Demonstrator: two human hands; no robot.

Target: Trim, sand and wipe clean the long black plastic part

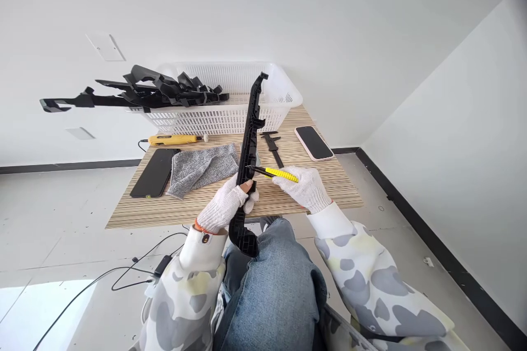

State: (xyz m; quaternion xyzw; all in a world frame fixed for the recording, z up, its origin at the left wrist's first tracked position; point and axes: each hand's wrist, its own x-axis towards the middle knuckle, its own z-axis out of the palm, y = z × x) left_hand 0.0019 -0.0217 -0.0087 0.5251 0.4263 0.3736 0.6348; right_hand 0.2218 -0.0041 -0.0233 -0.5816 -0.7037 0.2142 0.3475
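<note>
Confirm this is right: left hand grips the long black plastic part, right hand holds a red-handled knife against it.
No: the head view shows the knife in the right hand is yellow-handled, not red. The left hand grips the long black plastic part.

Bare workshop with parts basket (214, 119) and caliper (272, 145).

The left hand (225, 205) grips a long black plastic part (250, 153), standing upright. The right hand (307, 187) presses a yellow knife (275, 173) against it. A grey cloth (201, 167) lies on the desk (173, 211) just beyond the left hand.
</note>
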